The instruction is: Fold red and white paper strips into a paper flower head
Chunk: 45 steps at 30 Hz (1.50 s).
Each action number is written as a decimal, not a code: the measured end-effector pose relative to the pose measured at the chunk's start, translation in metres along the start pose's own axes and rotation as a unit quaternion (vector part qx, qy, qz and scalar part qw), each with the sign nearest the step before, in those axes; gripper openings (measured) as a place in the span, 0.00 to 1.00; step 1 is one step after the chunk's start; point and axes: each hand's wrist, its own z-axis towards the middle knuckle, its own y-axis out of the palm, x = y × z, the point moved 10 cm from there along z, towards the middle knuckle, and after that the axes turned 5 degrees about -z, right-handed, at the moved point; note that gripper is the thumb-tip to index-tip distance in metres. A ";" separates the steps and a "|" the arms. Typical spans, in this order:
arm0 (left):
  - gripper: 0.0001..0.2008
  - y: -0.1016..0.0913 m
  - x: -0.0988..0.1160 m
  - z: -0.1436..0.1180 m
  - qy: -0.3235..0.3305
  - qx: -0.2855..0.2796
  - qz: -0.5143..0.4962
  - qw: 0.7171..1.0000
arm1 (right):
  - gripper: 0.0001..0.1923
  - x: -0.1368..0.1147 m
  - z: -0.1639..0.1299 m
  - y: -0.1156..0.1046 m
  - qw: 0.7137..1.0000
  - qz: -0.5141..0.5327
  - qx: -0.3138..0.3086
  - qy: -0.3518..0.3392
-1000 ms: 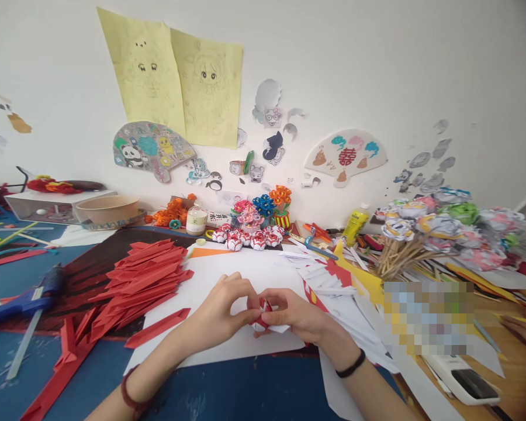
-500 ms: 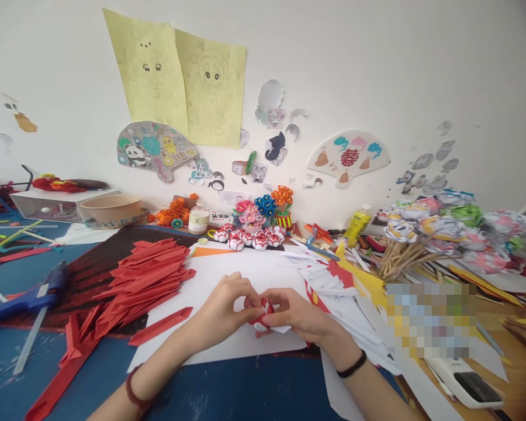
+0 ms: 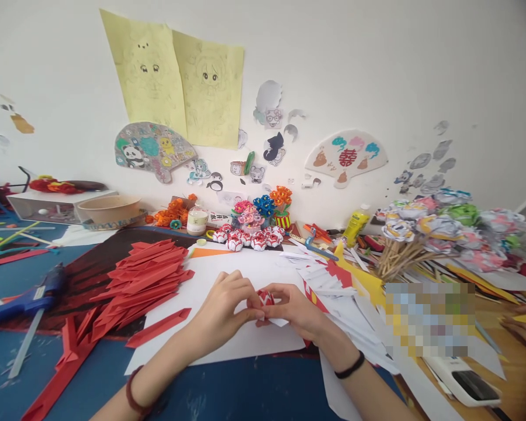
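Together, the left hand (image 3: 221, 310) and right hand (image 3: 296, 310) pinch a small red-and-white folded paper piece (image 3: 265, 297), mostly hidden between their fingers, above a white sheet (image 3: 245, 269).

One head camera looks forward and down, close over the table (image 3: 245, 392).
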 end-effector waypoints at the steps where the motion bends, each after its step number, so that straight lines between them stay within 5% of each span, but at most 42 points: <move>1: 0.09 0.001 -0.002 0.000 -0.005 0.003 -0.001 1.000 | 0.22 0.002 0.001 0.000 1.000 0.006 0.000 0.004; 11: 0.12 0.002 -0.016 0.004 -0.065 0.011 -0.074 0.995 | 0.18 -0.004 -0.003 0.008 0.998 0.037 -0.041 0.004; 24: 0.08 -0.002 -0.008 0.001 -0.079 0.046 -0.045 0.995 | 0.22 -0.003 -0.006 0.013 0.996 0.055 -0.071 0.015; 45: 0.13 -0.015 -0.005 0.000 -0.061 0.011 -0.076 0.995 | 0.20 -0.004 -0.003 0.026 0.993 0.068 -0.098 -0.006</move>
